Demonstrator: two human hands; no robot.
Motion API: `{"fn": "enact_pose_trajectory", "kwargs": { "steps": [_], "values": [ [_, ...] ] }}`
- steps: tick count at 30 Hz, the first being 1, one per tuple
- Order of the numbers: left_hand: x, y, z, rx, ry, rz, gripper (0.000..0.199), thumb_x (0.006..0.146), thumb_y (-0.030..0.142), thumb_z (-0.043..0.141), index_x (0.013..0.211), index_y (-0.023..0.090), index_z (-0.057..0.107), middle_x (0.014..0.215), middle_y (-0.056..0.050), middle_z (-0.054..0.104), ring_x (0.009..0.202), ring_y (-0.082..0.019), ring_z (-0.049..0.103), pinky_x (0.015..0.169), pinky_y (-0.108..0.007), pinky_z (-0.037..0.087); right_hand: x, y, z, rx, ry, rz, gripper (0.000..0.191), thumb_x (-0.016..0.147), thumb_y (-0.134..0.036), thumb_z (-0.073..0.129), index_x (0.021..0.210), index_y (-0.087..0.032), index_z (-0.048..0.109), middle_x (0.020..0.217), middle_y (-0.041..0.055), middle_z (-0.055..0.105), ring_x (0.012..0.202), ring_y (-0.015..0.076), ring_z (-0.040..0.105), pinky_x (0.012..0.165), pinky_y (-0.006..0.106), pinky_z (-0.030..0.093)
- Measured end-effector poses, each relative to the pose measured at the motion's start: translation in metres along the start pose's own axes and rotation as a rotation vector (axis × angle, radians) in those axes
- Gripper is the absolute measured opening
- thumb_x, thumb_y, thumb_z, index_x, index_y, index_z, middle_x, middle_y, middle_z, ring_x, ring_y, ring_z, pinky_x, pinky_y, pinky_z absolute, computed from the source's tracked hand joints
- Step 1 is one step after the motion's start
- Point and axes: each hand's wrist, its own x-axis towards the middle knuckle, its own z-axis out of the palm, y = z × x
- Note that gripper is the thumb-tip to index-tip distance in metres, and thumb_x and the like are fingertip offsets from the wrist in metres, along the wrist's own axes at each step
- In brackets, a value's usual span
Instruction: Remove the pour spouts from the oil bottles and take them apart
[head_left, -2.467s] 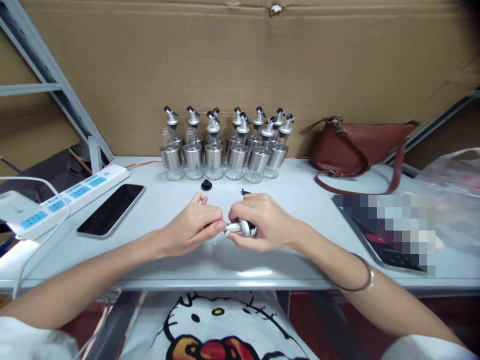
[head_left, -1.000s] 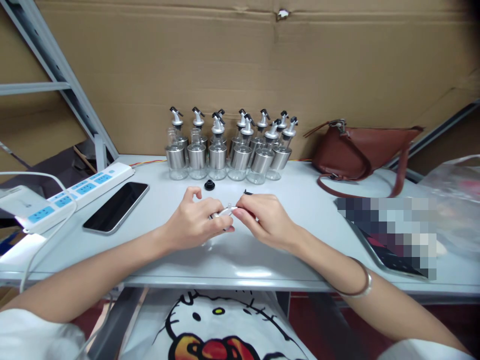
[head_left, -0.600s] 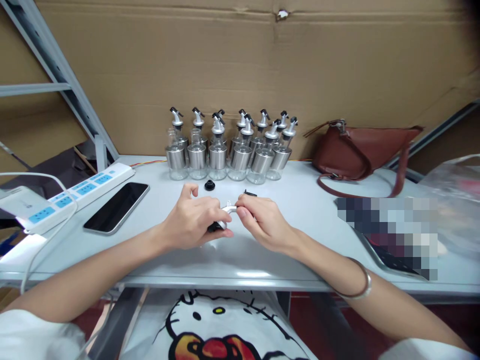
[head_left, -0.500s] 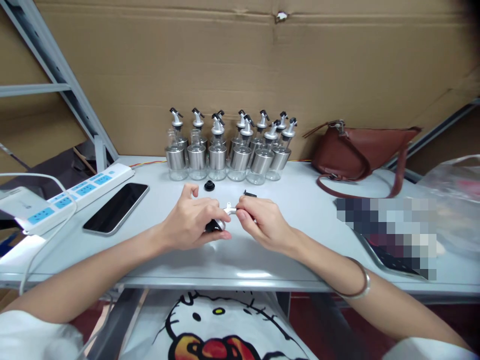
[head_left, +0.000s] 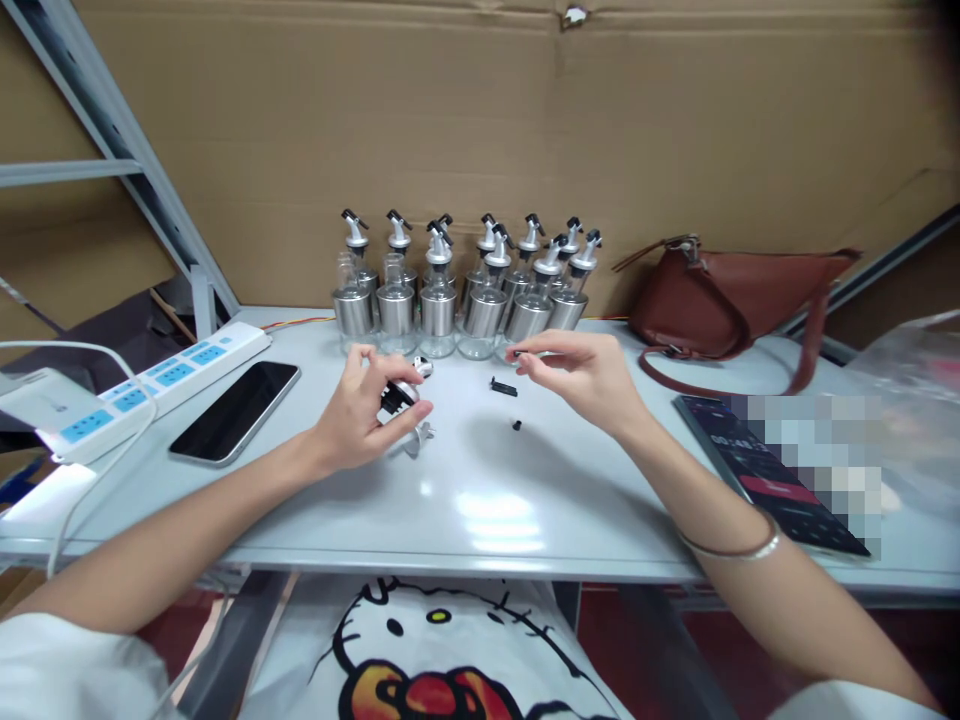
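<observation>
My left hand point(head_left: 367, 412) is closed around a silver-and-black bottle pourer point(head_left: 399, 396), gripped between thumb and fingers just above the table. The fingers cover part of it. My right hand point(head_left: 589, 375) hovers further right with thumb and forefinger pinched; a tiny dark spot shows at the tips, too small to name. Below that hand lie a flat black lever point(head_left: 504, 387) and a small black plug point(head_left: 517, 425).
Several glass-and-steel bottles point(head_left: 438, 312), most topped with pourers, stand at the back. A phone point(head_left: 236, 412) and power strip point(head_left: 161, 380) lie left. On the right are a brown bag point(head_left: 705, 300), a tablet-like screen point(head_left: 772, 480) and a clear plastic bag point(head_left: 915, 400).
My hands have separated. The left moved slightly left with the pourer; the right let go of it and moved up and right. A small black plug now shows on the table.
</observation>
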Motion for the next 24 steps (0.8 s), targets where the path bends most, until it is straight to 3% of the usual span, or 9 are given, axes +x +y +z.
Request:
{"fn": "enact_pose_trajectory", "kwargs": {
  "steps": [4, 7, 13, 19, 24],
  "values": [
    [-0.001, -0.011, -0.004, 0.127, -0.098, 0.08, 0.015, 0.087, 0.024, 0.054, 0.098, 0.021, 0.044, 0.078, 0.002, 0.064, 0.061, -0.013, 0.057, 0.081, -0.039, 0.035, 0.006, 0.017, -0.003, 0.118, -0.153, 0.17, 0.025, 0.068, -0.036, 0.069, 0.078, -0.014, 0.069, 0.073, 0.0045, 0.065, 0.064, 0.0143, 0.059, 0.062, 0.03, 0.054],
    [0.0, -0.017, -0.005, 0.172, -0.119, 0.087, 0.014, 0.087, 0.024, 0.054, 0.096, 0.021, 0.045, 0.079, 0.002, 0.066, 0.06, -0.012, 0.059, 0.084, -0.039, 0.035, 0.006, 0.021, -0.004, 0.098, -0.249, 0.196, 0.027, 0.069, -0.04, 0.068, 0.077, -0.014, 0.069, 0.07, 0.0039, 0.063, 0.064, 0.0141, 0.057, 0.063, 0.029, 0.052],
    [0.002, -0.013, -0.006, 0.212, -0.139, 0.13, 0.011, 0.087, 0.025, 0.054, 0.095, 0.02, 0.047, 0.074, 0.002, 0.067, 0.062, -0.014, 0.062, 0.087, -0.04, 0.036, 0.007, 0.024, -0.008, -0.135, -0.357, 0.038, 0.021, 0.075, -0.037, 0.061, 0.075, -0.017, 0.069, 0.075, 0.0037, 0.06, 0.068, 0.0142, 0.055, 0.066, 0.028, 0.046],
    [0.004, -0.007, -0.008, 0.187, -0.172, 0.168, 0.011, 0.087, 0.025, 0.054, 0.093, 0.02, 0.047, 0.076, 0.001, 0.068, 0.064, -0.014, 0.064, 0.088, -0.041, 0.035, 0.007, 0.028, -0.014, -0.327, -0.646, 0.228, 0.015, 0.075, -0.026, 0.054, 0.077, -0.015, 0.064, 0.066, 0.0027, 0.064, 0.059, 0.0139, 0.055, 0.059, 0.025, 0.042],
    [0.003, -0.008, -0.007, 0.173, -0.186, 0.166, 0.011, 0.088, 0.024, 0.054, 0.095, 0.02, 0.046, 0.077, 0.001, 0.068, 0.064, -0.015, 0.064, 0.089, -0.042, 0.035, 0.006, 0.03, -0.02, -0.395, -0.739, 0.267, 0.015, 0.075, -0.023, 0.053, 0.079, -0.015, 0.064, 0.07, 0.0032, 0.065, 0.061, 0.0137, 0.054, 0.06, 0.025, 0.041]
  ]
}}
